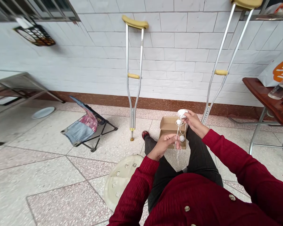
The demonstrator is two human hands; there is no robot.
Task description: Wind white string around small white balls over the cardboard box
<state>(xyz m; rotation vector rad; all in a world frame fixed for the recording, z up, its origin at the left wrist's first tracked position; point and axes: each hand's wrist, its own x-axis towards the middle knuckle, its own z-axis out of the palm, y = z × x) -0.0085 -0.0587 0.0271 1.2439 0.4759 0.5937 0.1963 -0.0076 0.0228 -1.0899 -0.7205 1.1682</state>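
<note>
My right hand (191,119) is closed on a bundle of white yarn (182,113), held over an open cardboard box (171,123). Strands of the yarn run down from it to my left hand (167,144), whose fingers pinch them, with loose ends hanging below. A small white ball (179,121) hangs among the strands just under the right hand. Inside the box, a second white ball (182,138) shows beside the left fingertips. The box stands on the floor between my legs, partly covered by my left hand.
Two crutches, a left one (133,76) and a right one (220,72), lean on the tiled wall. A folding chair (81,130) stands at left, a round pale stool top (119,179) near my left arm. A brown table (271,100) is at right.
</note>
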